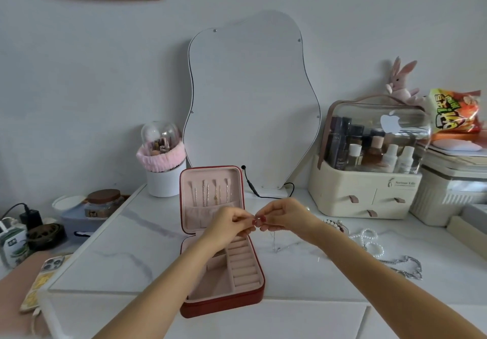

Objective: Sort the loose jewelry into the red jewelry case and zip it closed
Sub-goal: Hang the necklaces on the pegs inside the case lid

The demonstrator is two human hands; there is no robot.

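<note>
The red jewelry case (224, 309) lies open on the marble table, its pink lid standing upright with several necklaces hung inside. My left hand (232, 222) and my right hand (282, 215) meet above the case's right edge. Together they pinch a thin silver chain (274, 241) that dangles down between them. Right of my right wrist lie a beaded bracelet (334, 224), a white pearl strand (371, 241) and a chunky silver chain (405, 267).
A wavy mirror (253, 101) leans on the wall behind the case, its black cable (266, 193) trailing on the table. A cosmetics organizer (366, 188) stands at the right, a white brush pot (163, 180) at the left. A phone (44, 280) lies at the table's left edge.
</note>
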